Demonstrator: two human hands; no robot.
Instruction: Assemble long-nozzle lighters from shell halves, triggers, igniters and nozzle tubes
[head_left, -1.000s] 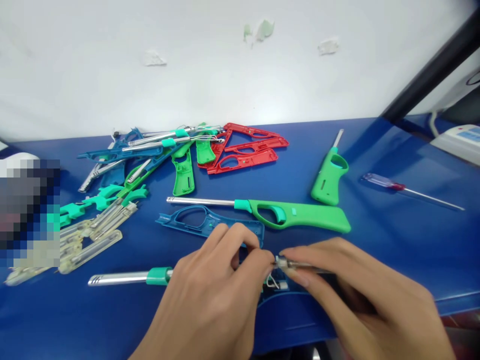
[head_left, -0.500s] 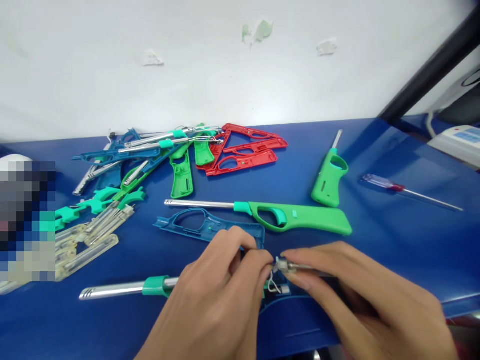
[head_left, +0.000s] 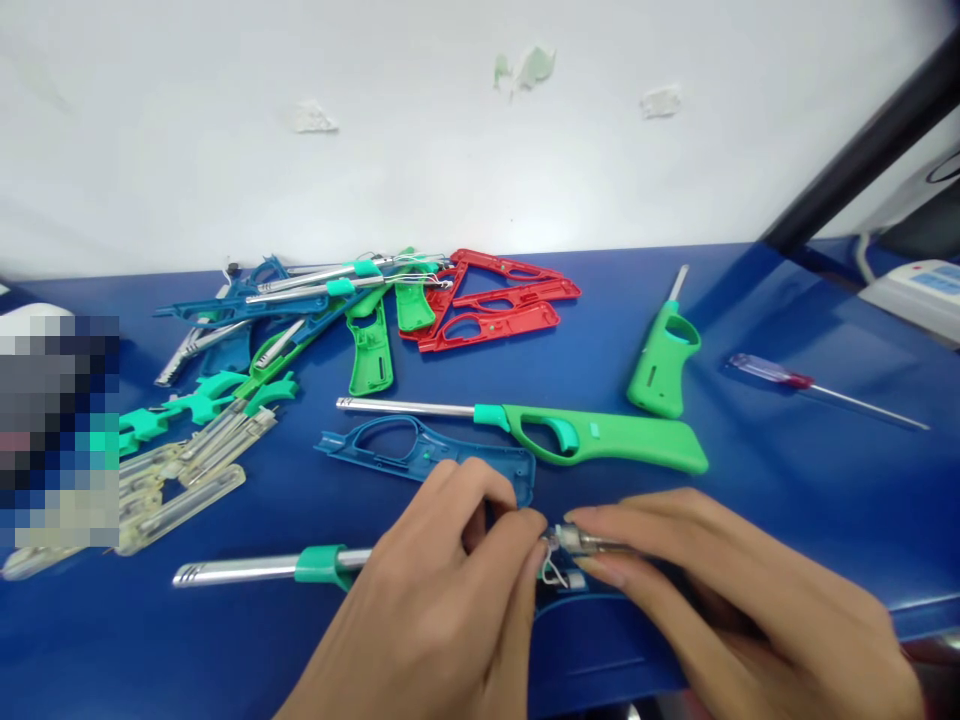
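Note:
My right hand (head_left: 742,600) is closed, pinching a clear plastic fuel tank (head_left: 576,539) by its end between thumb and fingertips. Just left of it, my left hand (head_left: 442,590) has its fingers pressed together at the tank's tip; what they grip is hidden. Under both hands lies a gas lighter in a blue half shell (head_left: 581,602), partly covered. Its silver tube (head_left: 236,571) with a green collar (head_left: 319,565) sticks out to the left. A thin white wire (head_left: 553,574) loops below the fingertips.
Beyond my hands lie another blue half shell (head_left: 427,453) and a long green lighter (head_left: 622,440). A short green lighter (head_left: 664,365) and a screwdriver (head_left: 780,374) rest at right. Red shells (head_left: 495,325), silver tubes (head_left: 300,292) and clear tanks (head_left: 184,508) pile up at left.
The whole view has shifted slightly, with things a little further right. Both hands keep nearly the same pose at the tank's tip.

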